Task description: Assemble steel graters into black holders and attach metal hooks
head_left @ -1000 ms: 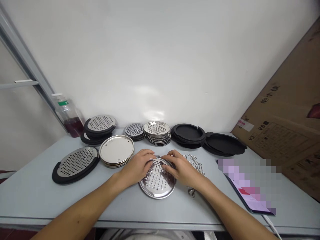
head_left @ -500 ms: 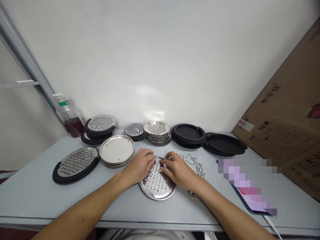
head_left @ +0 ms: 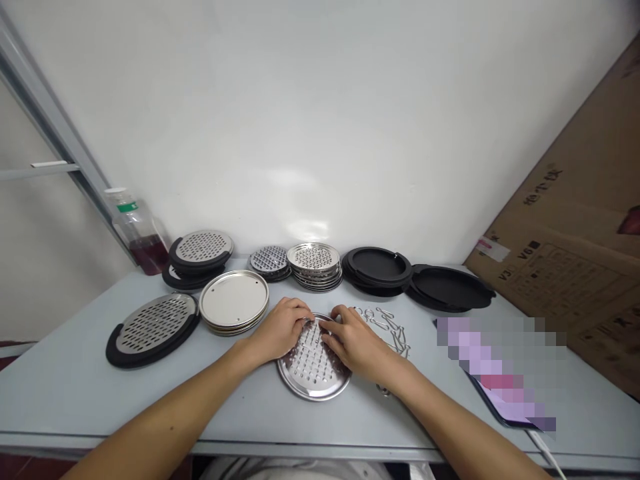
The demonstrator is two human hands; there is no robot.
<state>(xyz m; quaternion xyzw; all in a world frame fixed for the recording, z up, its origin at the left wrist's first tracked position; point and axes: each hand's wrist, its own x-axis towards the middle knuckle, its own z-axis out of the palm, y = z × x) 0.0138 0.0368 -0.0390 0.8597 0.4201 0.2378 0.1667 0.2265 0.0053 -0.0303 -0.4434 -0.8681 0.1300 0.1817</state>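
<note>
A round perforated steel plate (head_left: 311, 370) lies flat on the grey table (head_left: 65, 393) in front of me. My left hand (head_left: 280, 330) rests on the plate's far left rim with its fingers curled. My right hand (head_left: 353, 340) covers the far right part, fingers bent and pinched near the centre top. The fingertips of both hands meet over the plate; what they pinch is too small to make out. A heap of small metal wire hooks (head_left: 387, 323) lies just right of my right hand.
Behind stand a stack of plain steel discs (head_left: 233, 300), two stacks of perforated plates (head_left: 314, 263), black round trays (head_left: 377, 268), and black-rimmed grater lids (head_left: 150, 328). A bottle of red liquid (head_left: 137, 233) is far left, a tablet (head_left: 500, 380) and cardboard box (head_left: 575, 253) right.
Both hands have drawn slightly closer together over the far edge of the perforated plate. The plate and everything else on the table stay in place.
</note>
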